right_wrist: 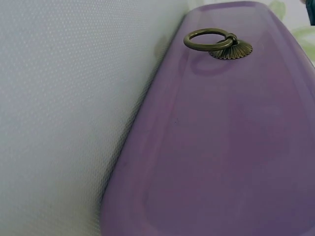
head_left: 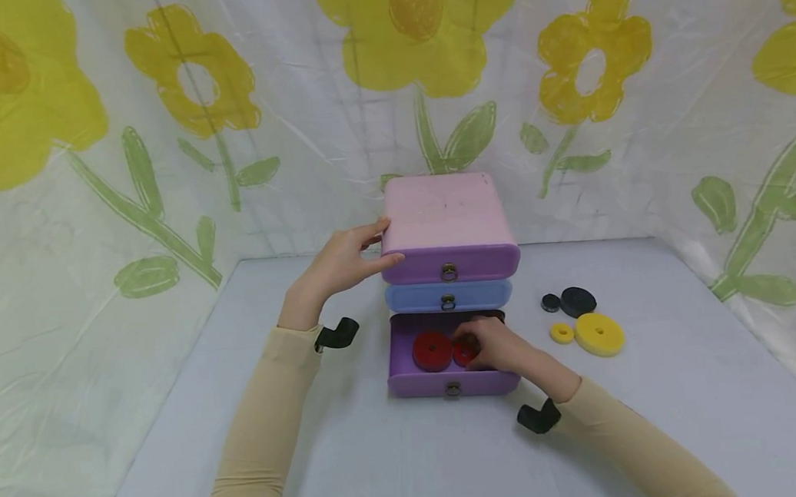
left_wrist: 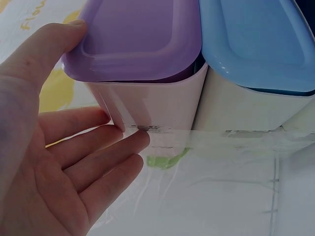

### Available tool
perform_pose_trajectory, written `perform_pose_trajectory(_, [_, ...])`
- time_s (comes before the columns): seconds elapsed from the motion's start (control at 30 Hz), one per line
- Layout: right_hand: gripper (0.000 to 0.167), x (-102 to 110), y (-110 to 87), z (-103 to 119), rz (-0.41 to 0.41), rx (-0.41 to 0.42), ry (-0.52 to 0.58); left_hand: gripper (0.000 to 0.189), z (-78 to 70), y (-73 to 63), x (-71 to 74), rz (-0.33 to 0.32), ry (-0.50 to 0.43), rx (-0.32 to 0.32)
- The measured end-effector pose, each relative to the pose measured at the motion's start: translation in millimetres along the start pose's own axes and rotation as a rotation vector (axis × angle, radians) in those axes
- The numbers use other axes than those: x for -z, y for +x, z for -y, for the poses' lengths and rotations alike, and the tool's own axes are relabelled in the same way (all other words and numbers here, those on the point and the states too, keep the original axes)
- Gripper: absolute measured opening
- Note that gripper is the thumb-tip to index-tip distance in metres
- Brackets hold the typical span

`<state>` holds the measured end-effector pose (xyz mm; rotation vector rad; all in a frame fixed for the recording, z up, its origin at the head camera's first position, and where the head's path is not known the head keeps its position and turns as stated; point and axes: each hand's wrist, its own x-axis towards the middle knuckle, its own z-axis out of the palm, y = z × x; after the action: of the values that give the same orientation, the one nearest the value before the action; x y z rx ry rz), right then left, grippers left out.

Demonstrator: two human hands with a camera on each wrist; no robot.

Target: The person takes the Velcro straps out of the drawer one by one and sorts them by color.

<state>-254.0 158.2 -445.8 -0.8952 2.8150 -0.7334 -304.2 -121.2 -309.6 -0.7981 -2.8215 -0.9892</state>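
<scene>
A small chest of drawers (head_left: 445, 208) stands on the table with a pink top and purple, blue and purple fronts. Its bottom drawer (head_left: 418, 386) is pulled out, a large red disc (head_left: 432, 351) lying inside. Beside that disc my right hand (head_left: 493, 345) reaches in and pinches a smaller red ring (head_left: 462, 353), partly hidden by the fingers. My left hand (head_left: 345, 258) rests at the chest's left side, thumb on the edge of the top purple front (left_wrist: 133, 44), fairly straight fingertips along the pink side wall. The right wrist view shows only the drawer's outer front (right_wrist: 211, 128) and its ring pull (right_wrist: 209, 40).
Right of the chest lie a large black disc (head_left: 578, 302), a small black disc (head_left: 550, 302), a large yellow disc (head_left: 600, 334) and a small yellow ring (head_left: 561, 334). A flower-printed sheet (head_left: 337, 168) hangs behind the white table (head_left: 399, 464).
</scene>
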Motion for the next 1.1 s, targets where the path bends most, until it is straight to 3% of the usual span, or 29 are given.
perform_pose_trajectory(0.3, [0.039, 1, -1.5, 2, -0.008, -0.028, -0.015, 0.081, 0.9, 1.4, -0.4, 0.007, 0.01, -0.003])
perform_pose_trajectory(0.53, [0.035, 8, -5.3, -1, -0.061, -0.011, -0.031, 0.082, -0.5, 0.2, -0.1, -0.002, 0.001, -0.003])
perform_pose_trajectory(0.87, [0.039, 28, -20.6, 4, -0.083, -0.074, 0.08, 0.081, -0.7, 0.1, -0.4, -0.005, 0.008, -0.002])
perform_pose_trajectory(1.1, [0.042, 39, -30.5, 3, -0.099, -0.1, 0.08, 0.082, 0.4, 0.5, -0.5, 0.001, 0.015, 0.001])
